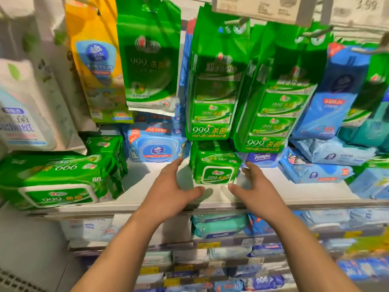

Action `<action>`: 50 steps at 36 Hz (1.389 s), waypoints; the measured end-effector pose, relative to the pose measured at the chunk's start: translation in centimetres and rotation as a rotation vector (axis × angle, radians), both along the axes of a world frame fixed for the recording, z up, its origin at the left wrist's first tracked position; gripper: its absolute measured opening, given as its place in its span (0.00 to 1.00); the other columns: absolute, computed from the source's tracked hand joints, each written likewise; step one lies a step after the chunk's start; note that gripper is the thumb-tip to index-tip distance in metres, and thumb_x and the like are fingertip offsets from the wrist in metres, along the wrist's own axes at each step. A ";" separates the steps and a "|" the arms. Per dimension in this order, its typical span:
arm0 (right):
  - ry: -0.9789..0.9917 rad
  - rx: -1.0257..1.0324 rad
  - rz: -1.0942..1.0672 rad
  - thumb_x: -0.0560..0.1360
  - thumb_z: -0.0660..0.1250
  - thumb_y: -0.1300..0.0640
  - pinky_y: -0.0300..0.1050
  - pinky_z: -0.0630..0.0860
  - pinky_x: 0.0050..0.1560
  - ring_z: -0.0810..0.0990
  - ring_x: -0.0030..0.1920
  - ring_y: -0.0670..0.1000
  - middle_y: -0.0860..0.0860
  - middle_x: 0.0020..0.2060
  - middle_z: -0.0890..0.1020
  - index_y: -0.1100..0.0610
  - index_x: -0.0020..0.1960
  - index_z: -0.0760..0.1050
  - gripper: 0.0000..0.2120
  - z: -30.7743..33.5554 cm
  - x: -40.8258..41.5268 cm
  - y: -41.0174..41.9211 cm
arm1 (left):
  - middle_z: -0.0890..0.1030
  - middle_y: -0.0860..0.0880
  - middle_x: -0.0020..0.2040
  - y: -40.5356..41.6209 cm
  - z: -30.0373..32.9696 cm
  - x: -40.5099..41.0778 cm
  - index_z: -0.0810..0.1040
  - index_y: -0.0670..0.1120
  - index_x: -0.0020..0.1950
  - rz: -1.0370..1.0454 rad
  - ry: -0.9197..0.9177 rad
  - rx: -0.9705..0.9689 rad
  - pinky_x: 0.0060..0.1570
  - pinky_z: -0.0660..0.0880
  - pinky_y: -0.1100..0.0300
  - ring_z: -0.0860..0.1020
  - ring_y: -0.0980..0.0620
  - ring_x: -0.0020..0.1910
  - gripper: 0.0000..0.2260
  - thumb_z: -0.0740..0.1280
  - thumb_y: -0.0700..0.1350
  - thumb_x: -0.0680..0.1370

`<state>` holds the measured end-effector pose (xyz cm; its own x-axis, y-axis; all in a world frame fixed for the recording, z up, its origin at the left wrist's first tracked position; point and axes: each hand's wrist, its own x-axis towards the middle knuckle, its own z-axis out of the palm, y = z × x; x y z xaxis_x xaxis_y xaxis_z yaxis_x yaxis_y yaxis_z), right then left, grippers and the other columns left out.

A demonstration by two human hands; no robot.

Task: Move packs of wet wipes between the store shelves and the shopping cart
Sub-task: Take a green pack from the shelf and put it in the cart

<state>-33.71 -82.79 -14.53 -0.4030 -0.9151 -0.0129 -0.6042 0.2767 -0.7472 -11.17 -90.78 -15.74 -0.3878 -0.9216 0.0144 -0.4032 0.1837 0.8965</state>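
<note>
Neither hand holds anything. The left hand (170, 186) and the right hand (255, 186) hang spread with straight, relaxed fingers on either side of a small green plastic pack of wet wipes with a white flip lid (214, 165). The thumbs point inward below its front edge and the fingers flank its sides, apparently just clear of it, though motion blur makes contact hard to rule out.

The pack stands on the white metal shelf (147, 204), under a hanging green multi-pack bag (212, 98) whose lower edge sits right above it. Lifting the pack straight up could knock that bag or the second green multi-pack (271, 106) and set them swinging on their hooks. Squeezing the soft wrapper unevenly could let the pack twist and slip.

A blue lidded wipes pack (155, 144) lies just beside it on the left and a blue Tempo pack (263, 159) on the right. A large green wipes pack (56, 180) sits further left. The lower shelves hold more wipes packs. No cart is in view.
</note>
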 end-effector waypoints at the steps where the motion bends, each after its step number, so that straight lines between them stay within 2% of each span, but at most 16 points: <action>1: -0.014 0.003 0.007 0.74 0.75 0.48 0.45 0.66 0.70 0.67 0.75 0.49 0.47 0.77 0.67 0.52 0.82 0.55 0.43 -0.2 -0.2 -0.4 | 0.65 0.57 0.79 -0.3 -0.1 -0.4 0.60 0.53 0.81 -0.001 -0.002 0.009 0.75 0.66 0.50 0.66 0.56 0.75 0.48 0.80 0.58 0.66; 3: -0.051 -0.004 0.020 0.75 0.75 0.52 0.45 0.68 0.67 0.69 0.72 0.47 0.45 0.73 0.71 0.54 0.79 0.59 0.38 -0.6 -0.3 -1.0 | 0.66 0.57 0.78 -0.7 -0.1 -1.3 0.60 0.54 0.81 -0.003 0.004 0.035 0.75 0.66 0.50 0.66 0.56 0.74 0.52 0.80 0.59 0.63; 6: -0.098 -0.016 0.065 0.74 0.74 0.58 0.40 0.70 0.57 0.75 0.64 0.45 0.42 0.61 0.78 0.49 0.65 0.69 0.24 -1.2 -0.6 -1.9 | 0.69 0.59 0.70 -1.4 -0.2 -2.8 0.62 0.53 0.80 -0.001 0.058 0.073 0.69 0.68 0.55 0.68 0.59 0.67 0.51 0.83 0.56 0.62; 10: -0.118 -0.067 0.135 0.74 0.75 0.63 0.21 0.68 0.43 0.77 0.49 0.33 0.35 0.49 0.77 0.46 0.58 0.67 0.22 -1.3 -0.8 -3.0 | 0.78 0.61 0.62 -2.3 -0.6 -4.2 0.70 0.53 0.72 -0.004 0.095 0.088 0.61 0.74 0.60 0.77 0.67 0.57 0.42 0.85 0.48 0.61; 12: -0.161 -0.089 0.141 0.74 0.75 0.67 0.22 0.71 0.42 0.77 0.42 0.26 0.35 0.45 0.78 0.48 0.55 0.69 0.21 -1.2 -0.7 -3.8 | 0.83 0.59 0.53 -2.4 -0.8 -4.7 0.72 0.50 0.66 -0.055 0.172 0.108 0.49 0.76 0.69 0.81 0.70 0.48 0.34 0.82 0.35 0.66; 15: -0.261 -0.106 0.152 0.71 0.76 0.70 0.36 0.80 0.50 0.82 0.43 0.33 0.39 0.44 0.85 0.55 0.60 0.75 0.22 -1.8 -0.9 -4.9 | 0.86 0.57 0.49 -2.5 -0.9 -5.5 0.71 0.48 0.65 -0.103 0.260 0.142 0.46 0.79 0.68 0.84 0.62 0.48 0.33 0.77 0.25 0.67; 18: -0.367 -0.132 0.173 0.72 0.75 0.71 0.33 0.78 0.48 0.85 0.48 0.41 0.46 0.50 0.87 0.59 0.64 0.76 0.22 -2.3 -1.1 -5.5 | 0.86 0.50 0.56 -2.9 -1.3 -5.8 0.72 0.51 0.65 -0.096 0.271 0.159 0.54 0.82 0.57 0.84 0.51 0.56 0.34 0.79 0.29 0.65; 22: -0.434 -0.136 0.204 0.71 0.77 0.66 0.50 0.81 0.58 0.86 0.54 0.51 0.50 0.54 0.87 0.57 0.65 0.77 0.24 -2.5 -1.9 -5.6 | 0.85 0.51 0.57 -3.2 -1.1 -5.5 0.72 0.53 0.68 -0.062 0.189 0.095 0.52 0.81 0.61 0.84 0.58 0.51 0.35 0.82 0.35 0.67; 25: -0.535 -0.112 0.242 0.67 0.80 0.65 0.54 0.79 0.62 0.85 0.58 0.54 0.52 0.58 0.86 0.57 0.71 0.71 0.36 -3.1 -2.4 -5.5 | 0.84 0.51 0.56 -3.1 -0.9 -4.9 0.73 0.52 0.68 -0.033 0.142 0.072 0.51 0.81 0.60 0.84 0.57 0.50 0.36 0.84 0.40 0.64; 27: -0.584 -0.116 0.252 0.65 0.81 0.67 0.51 0.80 0.60 0.85 0.58 0.52 0.51 0.57 0.86 0.57 0.74 0.69 0.40 -3.6 -2.6 -5.5 | 0.84 0.51 0.56 -2.8 -0.9 -4.6 0.76 0.49 0.65 -0.009 0.110 0.075 0.55 0.82 0.54 0.84 0.54 0.52 0.35 0.84 0.43 0.61; 32: -0.611 -0.138 0.291 0.65 0.79 0.73 0.40 0.81 0.49 0.86 0.53 0.49 0.49 0.51 0.88 0.54 0.67 0.75 0.34 -4.1 -2.7 -5.1 | 0.78 0.47 0.62 -1.8 -1.0 -4.3 0.71 0.55 0.62 0.063 0.078 0.129 0.59 0.81 0.47 0.81 0.48 0.60 0.40 0.86 0.50 0.54; 37: -0.660 -0.145 0.296 0.66 0.74 0.79 0.36 0.80 0.43 0.86 0.43 0.42 0.43 0.42 0.88 0.52 0.63 0.74 0.33 -3.6 -2.1 -4.3 | 0.78 0.50 0.62 -0.1 -0.7 -3.7 0.64 0.45 0.68 0.028 0.168 0.215 0.54 0.82 0.57 0.80 0.59 0.57 0.37 0.81 0.31 0.67; 42: -0.676 -0.149 0.363 0.66 0.77 0.72 0.44 0.82 0.54 0.86 0.54 0.51 0.51 0.53 0.87 0.55 0.67 0.76 0.32 -1.8 -1.1 -3.3 | 0.79 0.53 0.61 1.8 0.6 -1.7 0.70 0.50 0.64 0.130 0.175 0.166 0.55 0.80 0.61 0.80 0.63 0.56 0.35 0.85 0.40 0.64; 45: -0.696 -0.145 0.442 0.67 0.78 0.69 0.41 0.82 0.50 0.86 0.53 0.51 0.51 0.52 0.87 0.54 0.63 0.78 0.27 -0.7 0.1 -2.6 | 0.82 0.53 0.57 3.5 1.6 -0.4 0.72 0.51 0.61 0.228 0.172 0.140 0.53 0.81 0.59 0.82 0.61 0.52 0.35 0.87 0.46 0.60; 48: -0.731 -0.138 0.502 0.60 0.82 0.63 0.40 0.81 0.46 0.87 0.52 0.52 0.51 0.51 0.88 0.55 0.60 0.78 0.30 -0.4 1.7 -2.1 | 0.83 0.54 0.55 5.5 2.3 1.3 0.73 0.54 0.60 0.330 0.117 0.110 0.56 0.81 0.53 0.82 0.60 0.52 0.39 0.84 0.58 0.54; 50: -0.771 -0.127 0.541 0.60 0.79 0.60 0.42 0.82 0.47 0.86 0.53 0.54 0.52 0.52 0.87 0.55 0.61 0.78 0.30 -0.4 3.0 -2.1 | 0.83 0.55 0.56 6.8 2.3 2.5 0.71 0.56 0.63 0.393 0.112 0.110 0.58 0.80 0.51 0.82 0.59 0.54 0.43 0.83 0.62 0.52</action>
